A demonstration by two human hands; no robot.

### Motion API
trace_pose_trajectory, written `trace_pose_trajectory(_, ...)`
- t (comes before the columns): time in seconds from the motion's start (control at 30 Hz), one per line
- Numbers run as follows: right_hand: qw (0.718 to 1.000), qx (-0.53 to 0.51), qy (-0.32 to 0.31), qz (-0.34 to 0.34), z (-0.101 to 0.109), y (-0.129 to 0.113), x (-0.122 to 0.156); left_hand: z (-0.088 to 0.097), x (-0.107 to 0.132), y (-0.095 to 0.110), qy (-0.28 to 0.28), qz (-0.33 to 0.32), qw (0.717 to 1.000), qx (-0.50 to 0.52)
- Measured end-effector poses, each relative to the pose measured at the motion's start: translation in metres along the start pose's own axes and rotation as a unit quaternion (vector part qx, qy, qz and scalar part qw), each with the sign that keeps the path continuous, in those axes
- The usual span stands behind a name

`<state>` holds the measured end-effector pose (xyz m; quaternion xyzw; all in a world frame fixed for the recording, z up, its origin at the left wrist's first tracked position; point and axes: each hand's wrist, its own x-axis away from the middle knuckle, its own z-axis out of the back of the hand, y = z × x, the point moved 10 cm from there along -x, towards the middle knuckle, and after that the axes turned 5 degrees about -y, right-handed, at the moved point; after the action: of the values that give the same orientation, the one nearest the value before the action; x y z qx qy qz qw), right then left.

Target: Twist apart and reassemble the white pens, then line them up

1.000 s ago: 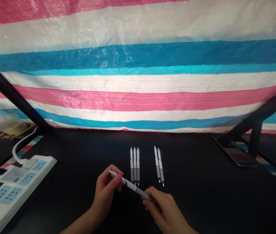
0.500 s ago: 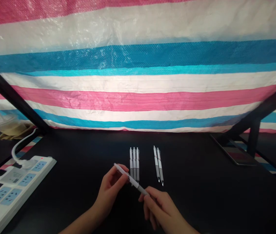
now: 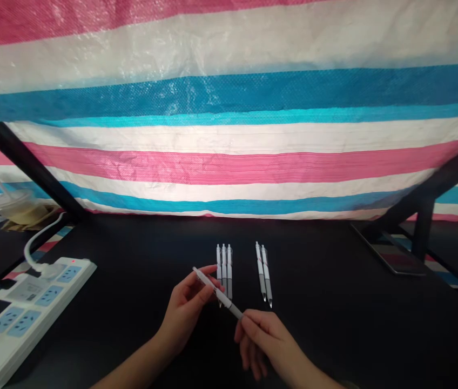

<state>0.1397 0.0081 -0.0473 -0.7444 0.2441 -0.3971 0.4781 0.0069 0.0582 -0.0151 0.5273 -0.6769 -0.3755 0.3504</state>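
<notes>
A pink, white and blue striped woven plastic tarp (image 3: 229, 167) hangs behind a matte black tabletop (image 3: 334, 335). At lower left sits a white power strip (image 3: 30, 308). The left hand (image 3: 184, 313) and right hand (image 3: 263, 340) both grip one white click pen (image 3: 217, 289), held diagonally, overlapping the nearer ends of three side-by-side white pens (image 3: 224, 270); two more white pens (image 3: 263, 273) lie to the right. Any print on them looks too small to read.

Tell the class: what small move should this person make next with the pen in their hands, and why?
Probably lay the white retractable pen beside the row of three pens, tip toward the person. The left hand and right hand hold it just above the black table, right over that row, whose pens lie side by side with their tips the same way.
</notes>
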Motion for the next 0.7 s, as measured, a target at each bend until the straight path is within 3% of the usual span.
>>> trace_pose_trajectory(0.17, 0.999, -0.004, 0.003, 0.038, 0.002, -0.016, 0.002, 0.004, 0.000, 0.008, 0.036, -0.016, 0.999, -0.020)
trace_pose_trajectory(0.27, 0.999, 0.002, 0.007, 0.046, 0.002, -0.021, 0.004, 0.004, 0.000, 0.011, 0.030, -0.025, 0.998, -0.052)
trace_pose_trajectory(0.47, 0.999, -0.017, 0.008, 0.046, 0.006, -0.017, 0.002, 0.005, -0.002, 0.013, 0.024, -0.039, 0.993, -0.111)
trace_pose_trajectory(0.7, 0.998, -0.042, 0.022, 0.043, 0.010, -0.017, 0.003, 0.005, -0.003, 0.010, 0.023, -0.023, 0.994, -0.103)
